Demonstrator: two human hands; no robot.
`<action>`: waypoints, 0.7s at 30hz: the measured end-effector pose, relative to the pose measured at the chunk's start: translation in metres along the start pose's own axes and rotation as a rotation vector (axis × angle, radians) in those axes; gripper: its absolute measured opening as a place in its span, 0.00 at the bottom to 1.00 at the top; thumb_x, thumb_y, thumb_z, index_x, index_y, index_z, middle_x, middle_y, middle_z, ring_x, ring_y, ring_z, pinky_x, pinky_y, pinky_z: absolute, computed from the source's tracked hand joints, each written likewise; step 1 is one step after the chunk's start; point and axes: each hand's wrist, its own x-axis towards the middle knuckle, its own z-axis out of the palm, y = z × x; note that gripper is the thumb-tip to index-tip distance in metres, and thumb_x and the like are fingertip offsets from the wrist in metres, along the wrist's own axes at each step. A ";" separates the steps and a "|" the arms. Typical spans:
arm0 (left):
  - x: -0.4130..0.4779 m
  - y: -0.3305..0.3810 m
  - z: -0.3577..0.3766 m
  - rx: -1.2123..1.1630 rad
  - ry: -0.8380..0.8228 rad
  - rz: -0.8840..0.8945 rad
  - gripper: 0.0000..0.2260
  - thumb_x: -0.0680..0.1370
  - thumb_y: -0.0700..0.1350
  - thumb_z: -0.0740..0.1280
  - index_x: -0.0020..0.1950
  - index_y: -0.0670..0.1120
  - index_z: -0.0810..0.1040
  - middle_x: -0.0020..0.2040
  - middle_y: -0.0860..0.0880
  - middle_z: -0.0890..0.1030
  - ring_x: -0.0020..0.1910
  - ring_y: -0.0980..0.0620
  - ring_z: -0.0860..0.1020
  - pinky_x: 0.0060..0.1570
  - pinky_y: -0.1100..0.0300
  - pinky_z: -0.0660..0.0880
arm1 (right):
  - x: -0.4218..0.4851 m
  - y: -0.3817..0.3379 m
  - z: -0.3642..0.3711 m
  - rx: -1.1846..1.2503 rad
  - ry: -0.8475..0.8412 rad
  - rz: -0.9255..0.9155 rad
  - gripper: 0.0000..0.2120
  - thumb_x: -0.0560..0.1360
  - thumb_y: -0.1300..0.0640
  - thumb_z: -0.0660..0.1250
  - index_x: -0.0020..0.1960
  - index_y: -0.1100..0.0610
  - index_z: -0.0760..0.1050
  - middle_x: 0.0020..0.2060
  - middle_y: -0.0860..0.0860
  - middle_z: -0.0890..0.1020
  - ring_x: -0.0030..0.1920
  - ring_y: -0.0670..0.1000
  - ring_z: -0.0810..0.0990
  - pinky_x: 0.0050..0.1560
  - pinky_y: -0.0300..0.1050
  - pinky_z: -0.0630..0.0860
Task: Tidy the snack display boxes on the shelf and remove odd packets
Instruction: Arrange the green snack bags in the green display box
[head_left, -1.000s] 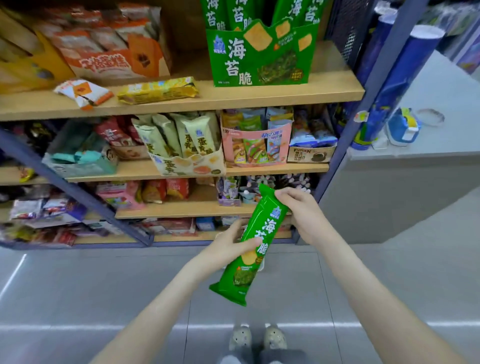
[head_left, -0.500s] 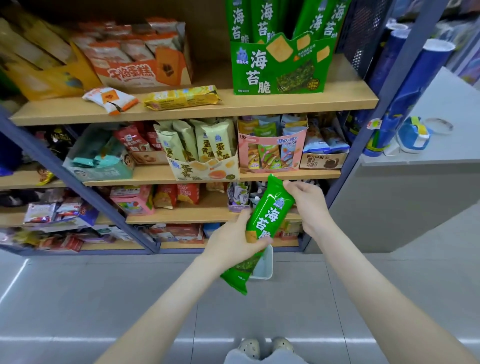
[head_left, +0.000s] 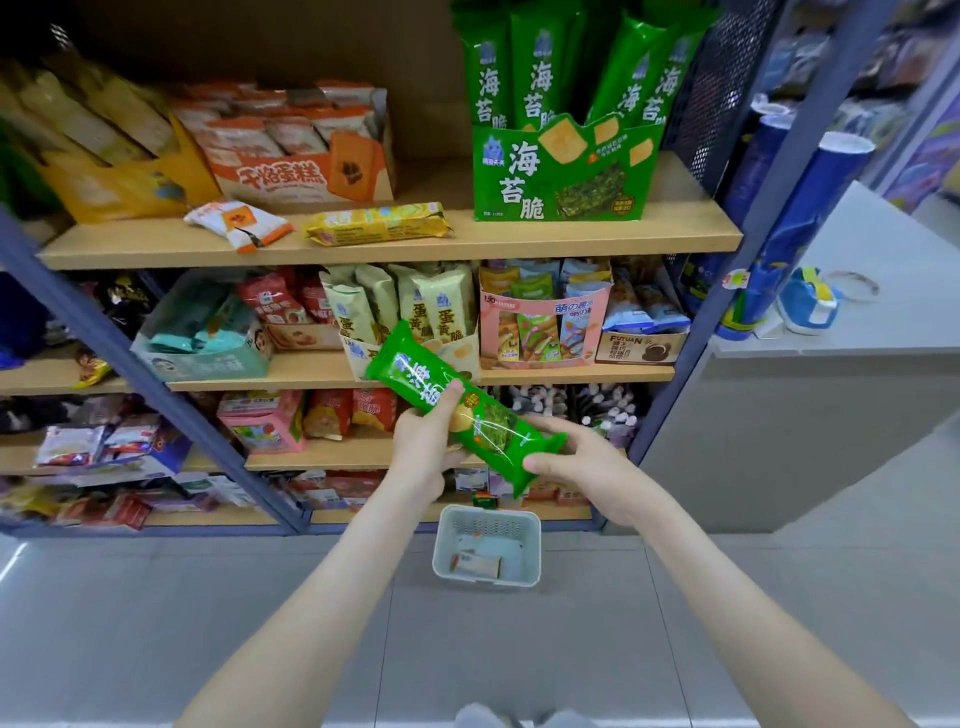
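Green packet (head_left: 415, 376), left thumb across middle, right fingers (head_left: 540, 462) pinching lower end

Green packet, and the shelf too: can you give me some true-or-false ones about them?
1. The left hand and the right hand both hold the green packet. True.
2. The green display box stands on the lowest shelf. False: the green display box stands on the top shelf.
3. The basket on the floor has nothing in it. False: a small packet lies in the basket.
4. A yellow packet lies flat on the top shelf. True.
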 end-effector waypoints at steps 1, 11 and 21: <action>-0.001 0.001 -0.001 -0.032 -0.001 -0.014 0.10 0.77 0.48 0.70 0.53 0.45 0.74 0.48 0.46 0.82 0.44 0.49 0.82 0.39 0.54 0.80 | 0.000 0.002 0.000 0.039 0.015 -0.013 0.23 0.73 0.67 0.70 0.65 0.51 0.73 0.58 0.51 0.81 0.56 0.48 0.82 0.58 0.46 0.78; -0.004 -0.006 -0.007 -0.050 -0.014 -0.050 0.18 0.80 0.49 0.66 0.64 0.44 0.66 0.57 0.40 0.78 0.52 0.44 0.82 0.42 0.48 0.82 | -0.010 0.010 0.011 -0.092 0.036 -0.135 0.31 0.72 0.72 0.69 0.64 0.41 0.72 0.62 0.39 0.77 0.61 0.35 0.75 0.53 0.32 0.75; -0.019 -0.013 -0.019 0.034 -0.467 -0.015 0.24 0.74 0.47 0.69 0.70 0.47 0.70 0.62 0.44 0.80 0.59 0.43 0.80 0.53 0.43 0.79 | -0.010 0.000 0.016 -0.088 0.028 -0.159 0.27 0.73 0.45 0.69 0.70 0.45 0.69 0.66 0.45 0.75 0.64 0.46 0.75 0.63 0.51 0.75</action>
